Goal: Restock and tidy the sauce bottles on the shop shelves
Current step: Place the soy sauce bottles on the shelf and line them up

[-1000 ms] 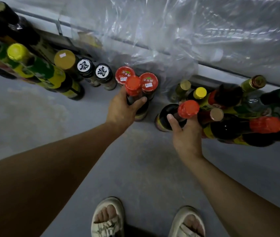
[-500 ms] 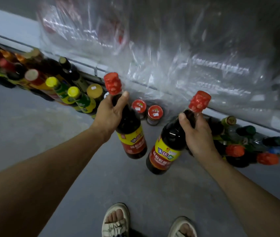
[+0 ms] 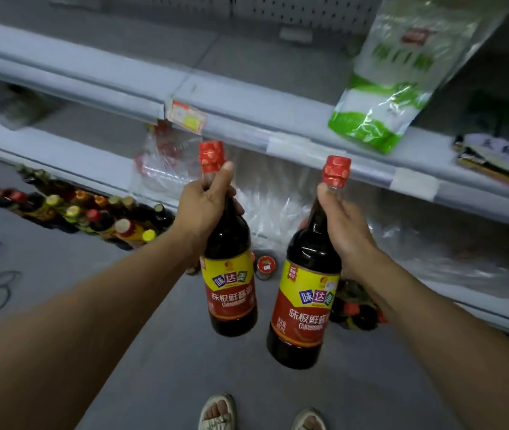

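both grips clamp necks: left hand point(image 3: 203, 209) and right hand point(image 3: 344, 234) each hold a sauce bottle point(image 3: 231, 274) below the shelf point(image 3: 247, 125); i'd set them upright, labels forward.

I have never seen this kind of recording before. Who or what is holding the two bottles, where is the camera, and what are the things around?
No machine is here: a person works with bare hands. The only camera sits on the person's head and looks forward and down, so you see both arms and the sandalled feet.

The left hand grips the neck of one dark glass sauce bottle with a red cap and yellow-red label. The right hand grips the neck of a second bottle of the same kind.

On the grey floor stands a row of other sauce bottles to the left. The grey metal shop shelf above carries a green and white plastic bag.
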The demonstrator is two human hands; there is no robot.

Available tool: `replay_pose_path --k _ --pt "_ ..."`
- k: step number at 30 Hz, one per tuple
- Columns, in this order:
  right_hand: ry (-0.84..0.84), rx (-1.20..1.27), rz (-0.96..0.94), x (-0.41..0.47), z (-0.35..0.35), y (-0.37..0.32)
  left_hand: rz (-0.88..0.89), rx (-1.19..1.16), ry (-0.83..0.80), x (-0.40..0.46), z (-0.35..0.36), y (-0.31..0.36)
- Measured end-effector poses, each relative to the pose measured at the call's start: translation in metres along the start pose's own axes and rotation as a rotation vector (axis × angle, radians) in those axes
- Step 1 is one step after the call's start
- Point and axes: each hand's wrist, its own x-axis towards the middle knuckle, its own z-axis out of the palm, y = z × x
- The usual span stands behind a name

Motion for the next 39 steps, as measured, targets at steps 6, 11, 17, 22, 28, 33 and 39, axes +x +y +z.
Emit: replay_pose_path --k 6,11,17,22,28,33,39 --pt "0.082 -0.029 -0.025 -0.035 -0.032 -0.103 0.070 0.016 -0.066 -0.032 0.010 0.108" --pt "0.134 -0.078 -0.147 -0.073 -0.062 -0.165 0.175 0.029 -0.119 -0.061 0.017 0.183" --pt "0.265 -0.132 -0.288 -0.122 -0.106 -0.224 0.326 0.080 -0.257 -0.104 0.034 0.255" --pt "0.365 -0.076 -0.350 -0.159 -0.148 -0.266 0.407 0.069 -0.363 -0.140 0.059 0.311" --pt "0.513 -0.027 -0.441 -0.200 -0.198 -0.310 0.479 0.061 -0.477 -0.170 0.096 0.369" --pt "0.671 0.053 -0.449 -0.215 -0.250 -0.329 0.514 0.057 -0.536 -0.182 0.139 0.405" --pt "0.796 0.088 -0.474 -0.210 -0.327 -0.344 0.553 0.004 -0.555 -0.190 0.211 0.434"
